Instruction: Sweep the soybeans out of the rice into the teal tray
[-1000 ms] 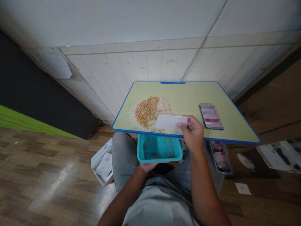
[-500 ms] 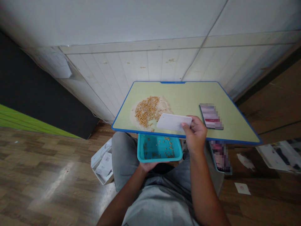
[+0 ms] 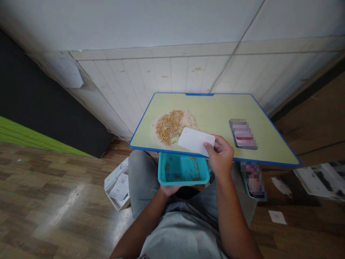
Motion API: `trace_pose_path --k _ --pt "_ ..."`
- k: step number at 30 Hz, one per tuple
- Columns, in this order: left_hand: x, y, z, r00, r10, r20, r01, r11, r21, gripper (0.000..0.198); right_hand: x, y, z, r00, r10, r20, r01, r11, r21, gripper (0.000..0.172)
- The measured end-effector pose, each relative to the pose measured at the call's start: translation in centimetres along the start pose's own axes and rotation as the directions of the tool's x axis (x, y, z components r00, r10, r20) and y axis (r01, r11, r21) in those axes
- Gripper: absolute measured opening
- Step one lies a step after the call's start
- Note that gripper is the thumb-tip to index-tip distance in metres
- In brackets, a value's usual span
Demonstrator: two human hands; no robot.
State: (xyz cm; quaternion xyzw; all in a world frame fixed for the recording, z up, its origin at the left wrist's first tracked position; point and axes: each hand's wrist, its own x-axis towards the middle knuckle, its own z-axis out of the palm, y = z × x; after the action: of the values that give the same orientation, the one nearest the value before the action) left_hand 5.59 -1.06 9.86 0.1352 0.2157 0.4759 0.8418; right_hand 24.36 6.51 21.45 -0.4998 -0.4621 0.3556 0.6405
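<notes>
"So, what does the right hand (image 3: 221,153) have?"

"It grasps a thin, white rectangular card (image 3: 196,141) with rounded corners, pinched at one end with the thumb on top. From that grip the card slants leftward over the near part of a pale green tabletop (image 3: 221,111) with a blue rim. I can't tell whether its lower edge touches the surface."

"And the left hand (image 3: 171,190)?"

"It's below and to the left of the pinch, under a turquoise rectangular tray (image 3: 165,169) with rounded corners. Its fingers are hidden beneath, so I can't tell whether they are clenched or spread."

"What's in the tray?"

"Loose, small tan beans (image 3: 196,176), scattered mostly on the side nearer the right hand and along the near wall."

"Where's the main heap?"

"Left of the pinch, past the card's free end: a heap of round golden beans (image 3: 168,127), with a spread of fine off-white grains (image 3: 190,118) around it. The card's far corner overlaps the edge of the grains in this view."

"Right of the grip?"

"A flat, dark-edged phone (image 3: 242,135), its screen blurred, lies on the tabletop, apart from the hand."
</notes>
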Motion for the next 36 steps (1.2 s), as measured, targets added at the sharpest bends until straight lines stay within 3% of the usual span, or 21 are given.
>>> trace_pose_path --k 5,14,22,36 --pt "0.0 0.2 0.1 0.999 -0.003 0.032 0.003 1.000 0.007 0.082 0.5 -0.1 -0.2 0.994 -0.065 -0.087 0.063 0.997 -0.034 0.026" --pt "-0.1 0.1 0.1 1.000 0.010 0.029 -0.010 1.000 -0.002 0.083 1.6 -0.2 -0.1 0.980 -0.147 -0.137 0.143 0.989 -0.041 0.024" --pt "0.1 -0.2 -0.5 0.999 0.008 -0.038 -0.008 1.000 0.004 0.082 2.3 0.0 -0.4 0.989 -0.140 -0.041 0.138 0.989 -0.046 0.022" --pt "0.2 0.3 0.7 0.997 0.010 0.075 -0.011 1.000 0.014 0.077 2.2 -0.4 -0.3 0.990 -0.132 0.052 0.133 0.991 -0.018 0.020"
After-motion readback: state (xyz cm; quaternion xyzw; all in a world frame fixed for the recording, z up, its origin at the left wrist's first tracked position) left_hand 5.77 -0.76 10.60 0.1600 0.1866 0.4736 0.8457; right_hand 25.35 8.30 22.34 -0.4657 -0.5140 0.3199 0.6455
